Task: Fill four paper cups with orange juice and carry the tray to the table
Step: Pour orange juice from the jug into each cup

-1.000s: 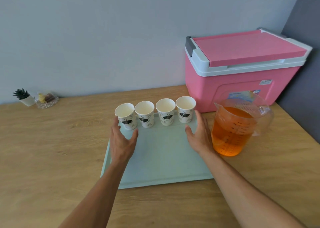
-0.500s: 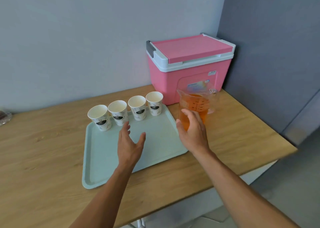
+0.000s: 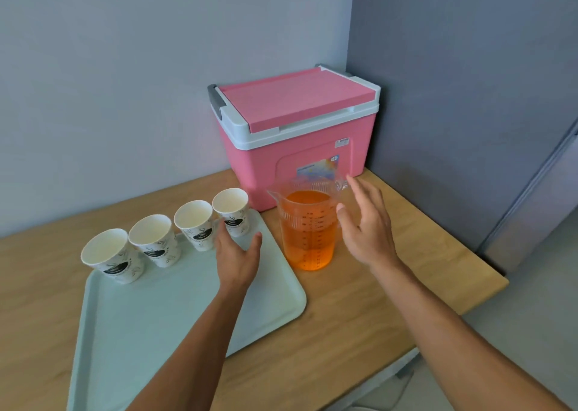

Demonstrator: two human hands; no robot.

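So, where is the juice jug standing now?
In the head view the jug stands on the counter, just right of the tray and before the pink cooler.

Both bare arms reach forward over the counter. The left grip has its fingers straight and together, thumb out to the side. The right grip, nearer the counter's right edge, has its fingers spread wide. Neither holds anything.
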